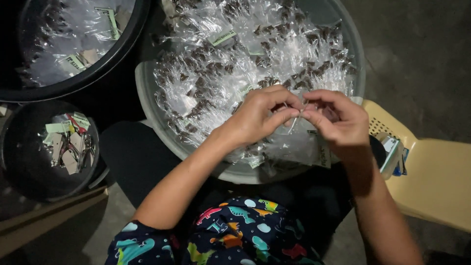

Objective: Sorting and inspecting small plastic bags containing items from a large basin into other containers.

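My left hand (262, 115) and my right hand (336, 120) meet over a large grey basin (147, 105), fingertips pinched together on a small clear plastic packet (297, 122) that hangs between them. The basin is heaped with several clear packets (245, 54) holding small dark brown pieces, some with green-and-white paper labels. Both hands hover just above the pile near the basin's front right rim. What is inside the pinched packet is hidden by my fingers.
A big black tub (105, 61) with more packets sits at the top left. A smaller black bucket (19, 162) at the left holds paper labels and bits. A yellow plastic chair (436, 181) with a small stapler-like item (392, 154) stands at the right.
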